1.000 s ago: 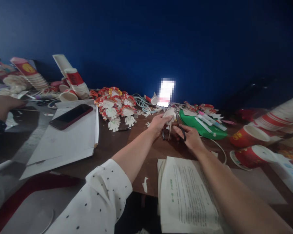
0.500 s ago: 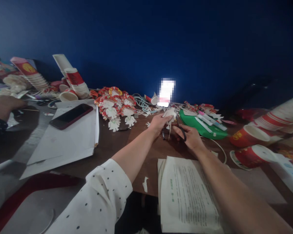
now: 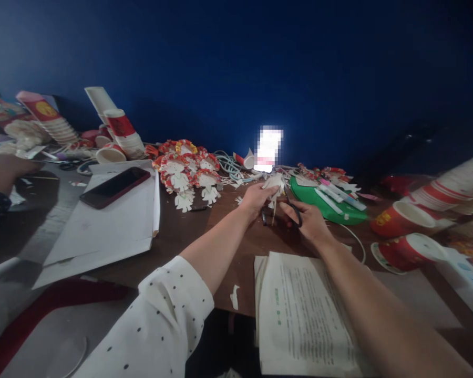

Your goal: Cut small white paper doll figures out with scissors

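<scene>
Status: little change in the last sec. Your R hand (image 3: 309, 219) and the scissors (image 3: 295, 208) have shifted only marginally; your L hand (image 3: 259, 199) holds pos., so cutter and workpiece remain together.

L fingers: pinching the white paper (image 3: 275, 183), located above the table (image 3: 242, 247), in front of the lit screen (image 3: 268, 148). R fingers: wrapped on the scissors' handle, blades directed up alongside the paper.

Obscured: blade tips run in against the paper; open/closed can't be confirmed, though contact w/ its edge is probable. Some R fingertips are hidden. Dark obj. (image 3: 264, 217) below the paper: no ID. Screen content: pixelated. Co-worker's hand (image 3: 10, 167), far L: sleeve cut off by frame.
</scene>
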Available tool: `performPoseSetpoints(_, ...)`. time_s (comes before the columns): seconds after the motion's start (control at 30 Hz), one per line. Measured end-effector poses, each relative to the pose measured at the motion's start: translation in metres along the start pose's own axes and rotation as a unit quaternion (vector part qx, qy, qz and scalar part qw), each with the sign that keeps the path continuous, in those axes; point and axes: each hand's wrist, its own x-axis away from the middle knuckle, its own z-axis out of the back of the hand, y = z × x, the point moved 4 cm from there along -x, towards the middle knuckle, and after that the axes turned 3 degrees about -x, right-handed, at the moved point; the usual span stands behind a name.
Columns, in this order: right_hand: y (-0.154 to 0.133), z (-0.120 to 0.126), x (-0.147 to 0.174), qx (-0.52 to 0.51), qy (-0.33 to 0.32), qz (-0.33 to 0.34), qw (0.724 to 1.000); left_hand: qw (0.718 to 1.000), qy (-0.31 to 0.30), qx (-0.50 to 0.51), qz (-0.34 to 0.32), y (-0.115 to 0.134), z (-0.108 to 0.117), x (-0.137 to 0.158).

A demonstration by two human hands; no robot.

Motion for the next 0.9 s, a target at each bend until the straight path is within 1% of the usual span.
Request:
performPoseSetpoints(0.23, 0.0001, 0.0, -0.0009, -0.001, 0.002, 0.012, 1.0, 1.0, 0.005, -0.005, 0.003, 0.0022, 0.0001, 0.0008)
performPoseSetpoints(0.53, -0.0033, 0.0021, -0.0036, 0.012, -0.018, 0.019, 1.0, 0.999, 0.005, -0.035, -0.006, 0.0046, 0.0021, 0.0006)
performPoseSetpoints(0.9, -0.0049, 0.0017, -0.0038, 0.034, -0.014, 0.029, 0.999, 1.0, 0.008, -0.024, 0.001, 0.0051, 0.0018, 0.0014)
